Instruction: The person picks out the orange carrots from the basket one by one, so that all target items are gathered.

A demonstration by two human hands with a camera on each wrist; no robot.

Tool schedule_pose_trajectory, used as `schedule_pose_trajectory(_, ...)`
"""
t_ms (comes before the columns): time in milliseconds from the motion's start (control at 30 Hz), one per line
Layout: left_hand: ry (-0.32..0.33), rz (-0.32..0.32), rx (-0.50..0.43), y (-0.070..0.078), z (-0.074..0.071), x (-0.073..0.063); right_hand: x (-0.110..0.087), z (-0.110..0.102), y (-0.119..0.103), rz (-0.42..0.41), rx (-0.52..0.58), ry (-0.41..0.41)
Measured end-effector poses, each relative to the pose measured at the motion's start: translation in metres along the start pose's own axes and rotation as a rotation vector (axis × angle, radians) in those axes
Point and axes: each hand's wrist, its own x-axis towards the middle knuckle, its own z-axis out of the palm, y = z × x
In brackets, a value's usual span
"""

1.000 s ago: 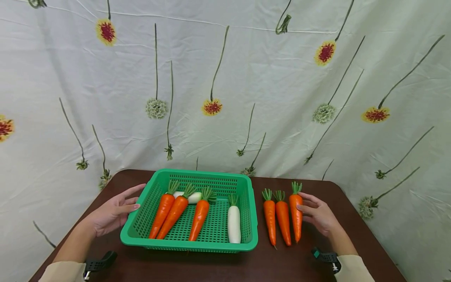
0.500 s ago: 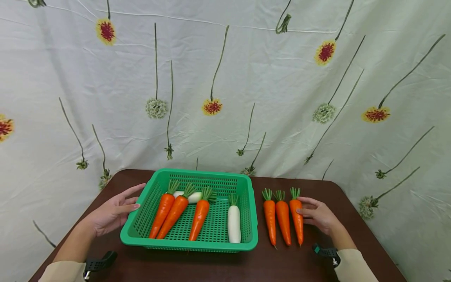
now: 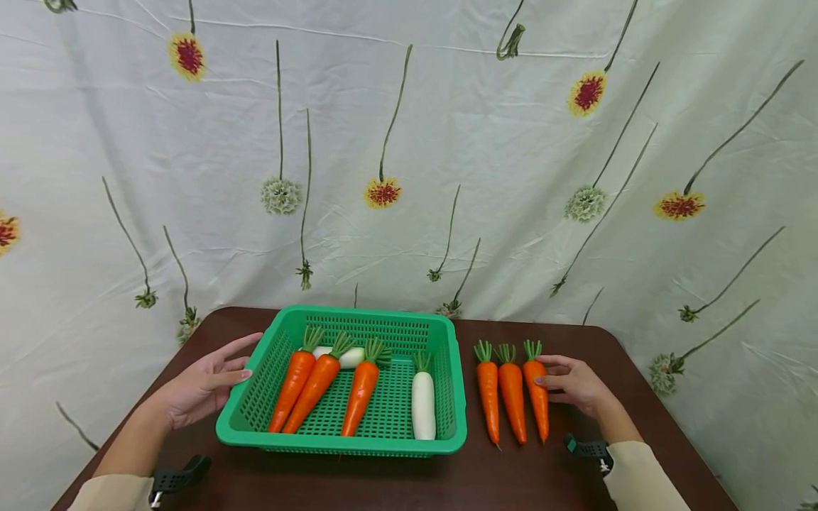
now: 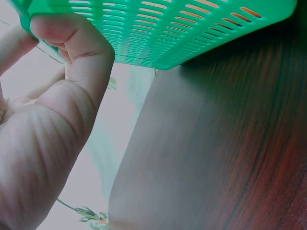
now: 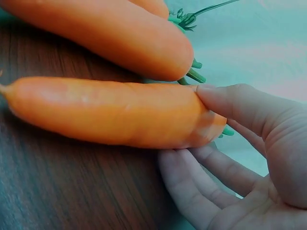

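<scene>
A green plastic basket [image 3: 345, 446] holds several vegetables: orange carrots [image 3: 321, 387] with green tops lie in its left and middle, and a white radish [image 3: 424, 406] at its right. Another white vegetable [image 3: 351, 358] is partly hidden under the carrots. My left hand [image 3: 203, 383] grips the basket's left rim, the thumb [image 4: 53, 29] bent against it in the left wrist view. Right of the basket, three carrots lie side by side on the table. My right hand [image 3: 575, 387] holds the rightmost carrot [image 5: 120, 115] near its leafy end, thumb on top and fingers along its side.
The dark brown wooden table [image 3: 383, 486] carries everything. Behind it hangs a pale cloth [image 3: 358, 241] printed with flowers. The middle carrot [image 3: 513, 397] and the left carrot [image 3: 488, 397] lie close beside the held one.
My right hand has brought the rightmost carrot slightly nearer to me, its tip swinging a little to the right, in line with the other two. The left hand and basket stay put.
</scene>
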Motion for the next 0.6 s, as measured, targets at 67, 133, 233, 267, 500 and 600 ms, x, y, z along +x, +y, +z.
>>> schedule_pose_trajectory(67, 0.001, 0.000, 0.004, 0.0002, 0.0002, -0.0002, -0.0005, -0.0006, -0.0001, -0.001, -0.005, -0.007)
schedule_pose_trajectory(133, 0.000, 0.000, 0.004, 0.0004, 0.0002, -0.0003, -0.0011, -0.0016, 0.0001, -0.001, -0.008, -0.013)
schedule_pose_trajectory(233, -0.004, 0.001, -0.001, 0.0006, 0.0002, -0.0005, -0.0020, -0.0028, 0.0008, 0.000, -0.018, -0.026)
schedule_pose_trajectory(267, -0.007, 0.001, -0.003, 0.0006, 0.0001, -0.0006, -0.0020, -0.0030, 0.0009, 0.005, -0.017, -0.025)
schedule_pose_trajectory(500, -0.014, 0.011, -0.004, -0.0004, -0.0004, -0.0006, -0.0033, -0.0029, 0.0017, 0.011, -0.013, -0.018)
schedule_pose_trajectory(600, -0.015, 0.012, -0.006, -0.0008, -0.0004, -0.0002, -0.0049, -0.0026, 0.0021, 0.006, -0.016, -0.020)
